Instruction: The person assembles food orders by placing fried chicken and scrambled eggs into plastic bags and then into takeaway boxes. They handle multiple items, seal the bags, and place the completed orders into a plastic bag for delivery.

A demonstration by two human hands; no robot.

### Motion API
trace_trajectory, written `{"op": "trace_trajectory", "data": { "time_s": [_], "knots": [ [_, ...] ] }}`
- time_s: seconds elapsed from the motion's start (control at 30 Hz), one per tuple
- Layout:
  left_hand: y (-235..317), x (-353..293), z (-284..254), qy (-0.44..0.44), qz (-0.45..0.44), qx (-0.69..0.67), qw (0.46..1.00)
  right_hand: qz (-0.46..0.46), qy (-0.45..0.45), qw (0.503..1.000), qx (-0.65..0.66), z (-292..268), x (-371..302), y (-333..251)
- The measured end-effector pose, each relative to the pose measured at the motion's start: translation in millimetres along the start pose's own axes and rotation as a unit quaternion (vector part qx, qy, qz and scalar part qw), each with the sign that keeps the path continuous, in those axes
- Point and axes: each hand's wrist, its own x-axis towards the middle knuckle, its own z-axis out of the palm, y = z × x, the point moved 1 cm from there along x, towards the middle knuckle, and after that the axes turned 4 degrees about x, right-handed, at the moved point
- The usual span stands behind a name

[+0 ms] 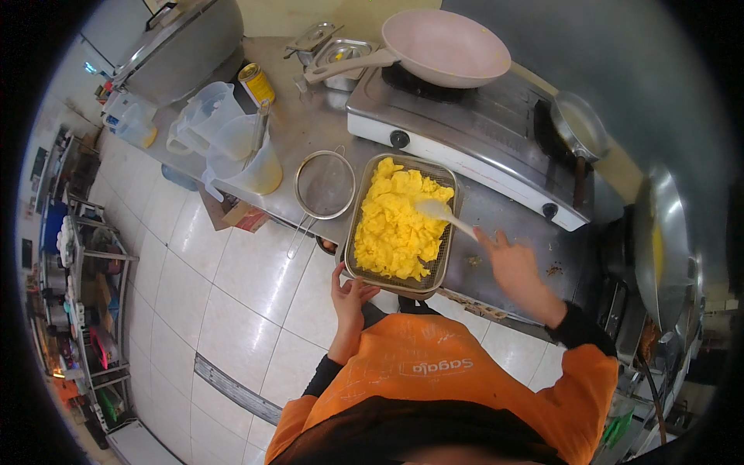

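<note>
Yellow scrambled eggs fill much of a rectangular metal mesh tray at the near edge of the steel counter. With my left hand I grip the tray's near left corner, fingers closed round its rim. A pale spatula is held in my right hand, its handle between the fingers and its blade resting on the eggs near the tray's right side. Just left of the tray lies a round fine-mesh strainer, its handle sticking out past the counter edge.
A two-burner gas stove carries a pink frying pan and a small saucepan. Left on the counter stand clear plastic jugs, a yellow can and a large metal pot. A big wok is at far right.
</note>
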Motion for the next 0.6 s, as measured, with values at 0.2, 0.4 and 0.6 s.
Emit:
{"op": "trace_trajectory", "data": {
  "time_s": [0.2, 0.4, 0.6],
  "knots": [
    [9, 3, 2, -0.008, 0.003, 0.012, 1.0, 0.032, -0.043, 0.994, 0.099, 13, -55, -27],
    [8, 5, 1, 0.005, 0.016, 0.03, 0.999, -0.009, -0.1, 0.981, 0.165, 27, -78, -41],
    [-7, 9, 3, 0.032, 0.041, 0.015, 0.999, 0.015, -0.074, 0.967, 0.245, 18, -69, -12]
  ]
}}
